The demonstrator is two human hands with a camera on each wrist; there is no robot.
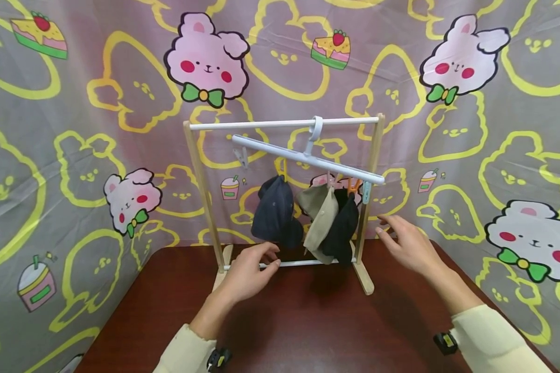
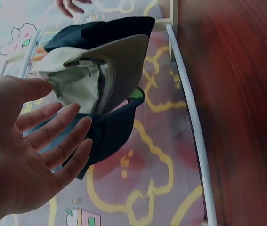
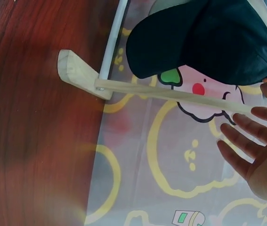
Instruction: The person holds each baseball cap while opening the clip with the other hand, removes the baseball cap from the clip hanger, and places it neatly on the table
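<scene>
A white hanger (image 1: 303, 157) hooks over the rack's top bar and tilts down to the right. Clipped along it are a dark navy cap (image 1: 274, 210), a beige cap (image 1: 321, 225) and a black cap (image 1: 344, 228); the beige and black ones hang close together. My left hand (image 1: 252, 269) is held in front of and below the navy cap, fingers loosely bent and nothing in them. Right of the rack, my right hand (image 1: 408, 243) is raised with fingers relaxed, near the black cap (image 3: 227, 42). The left wrist view shows the inside of the beige cap (image 2: 79, 87).
The rack has wooden posts (image 1: 200, 197) and feet (image 1: 364, 277), with a white lower bar (image 1: 303, 263) near the brown table (image 1: 298, 321). An unused clear clip (image 1: 241, 156) dangles at the hanger's left end, a blue clip (image 1: 366, 192) at its right. Patterned cloth (image 1: 135, 72) surrounds the table.
</scene>
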